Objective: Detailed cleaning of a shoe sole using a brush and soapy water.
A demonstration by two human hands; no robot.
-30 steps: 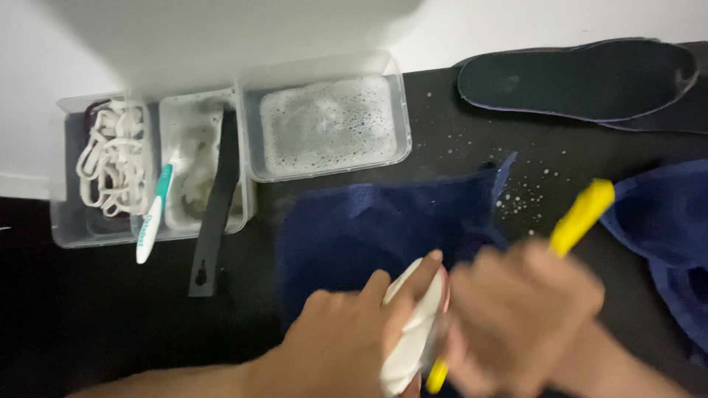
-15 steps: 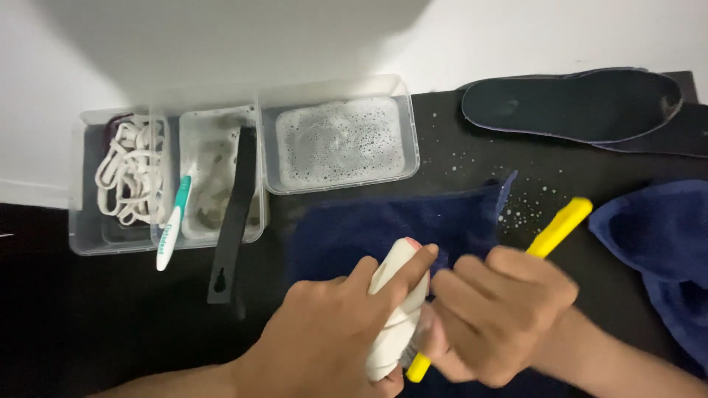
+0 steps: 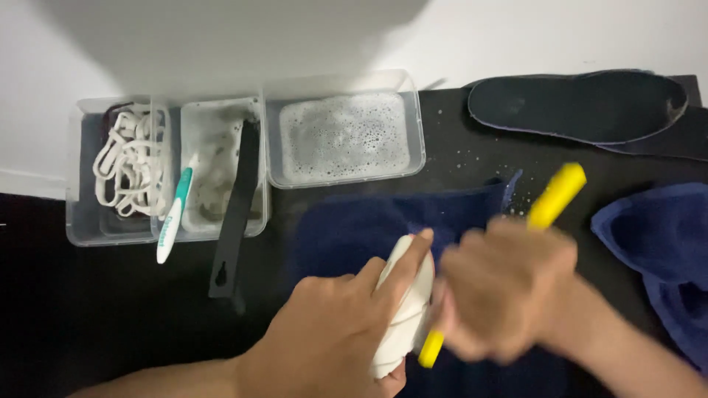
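Left hand [image 3: 332, 332] grips a white shoe [image 3: 404, 309]; right hand [image 3: 509, 295] (blurred) clutches a yellow brush [image 3: 553, 197]. Soapy tub [image 3: 344, 133], insoles [image 3: 582, 103] lie beyond.

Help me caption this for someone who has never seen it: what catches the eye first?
Two hands at bottom centre: the left hand holds a white shoe, the blurred right hand grips a yellow brush against it. Behind, a tub of foamy water sits beside a tub of white laces.

Foamy water tub [image 3: 344, 131], laces tub [image 3: 118, 169], toothbrush [image 3: 174, 214], dark insoles [image 3: 582, 105]
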